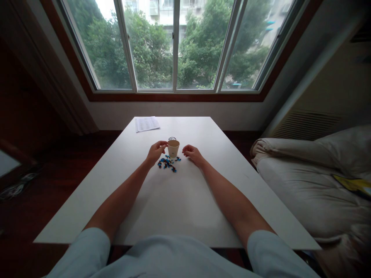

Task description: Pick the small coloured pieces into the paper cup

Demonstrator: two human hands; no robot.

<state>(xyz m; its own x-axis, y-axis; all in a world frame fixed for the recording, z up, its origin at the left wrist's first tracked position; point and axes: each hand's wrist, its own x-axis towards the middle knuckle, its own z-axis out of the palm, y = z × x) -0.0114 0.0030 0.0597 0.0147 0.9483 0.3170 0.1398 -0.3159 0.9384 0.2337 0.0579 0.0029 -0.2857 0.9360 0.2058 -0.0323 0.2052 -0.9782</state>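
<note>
A beige paper cup [173, 150] stands upright near the middle of the white table [179, 200]. My left hand [157, 152] is at the cup's left side, its thumb and fingertips closed at the rim. To the right of the cup, and apart from it, my right hand [193, 153] rests low over the table with fingers curled; whether anything small is between the fingertips cannot be made out. Small blue and dark beads or pieces [166, 163] lie scattered in front of the cup. Behind it lies a thin dark loop, like a cord [172, 138].
Printed sheets of paper [147, 124] lie at the table's far left corner. A padded, cream-coloured seat or bedding [290, 185] runs along the right side. Beyond the table is a wide window [174, 46]; cables [17, 187] lie on the floor at left.
</note>
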